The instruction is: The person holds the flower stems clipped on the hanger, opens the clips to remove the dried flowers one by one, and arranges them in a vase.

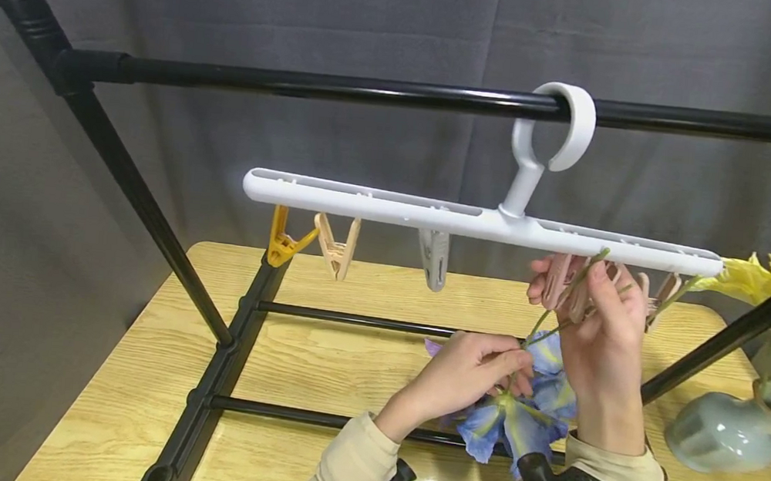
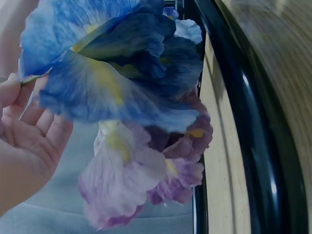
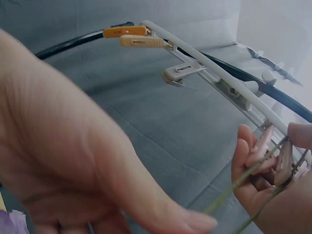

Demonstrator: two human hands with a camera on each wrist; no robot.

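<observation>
1. Head view: left hand (image 1: pixel 467 368) pinches the stem (image 1: pixel 545 322) just above a blue flower (image 1: pixel 517 427), and is nearer it.
2. Stem slants up rightward.
3. Right hand (image 1: pixel 607 324) grips a pink clip (image 1: pixel 556 282) beside its upper end.

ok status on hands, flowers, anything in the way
Left hand pinching green stem of blue-and-yellow ruffled flowers. Right hand curled round pink plastic clothespins under white plastic hanger. Flowers hanging downward. No obvious obstruction.
</observation>
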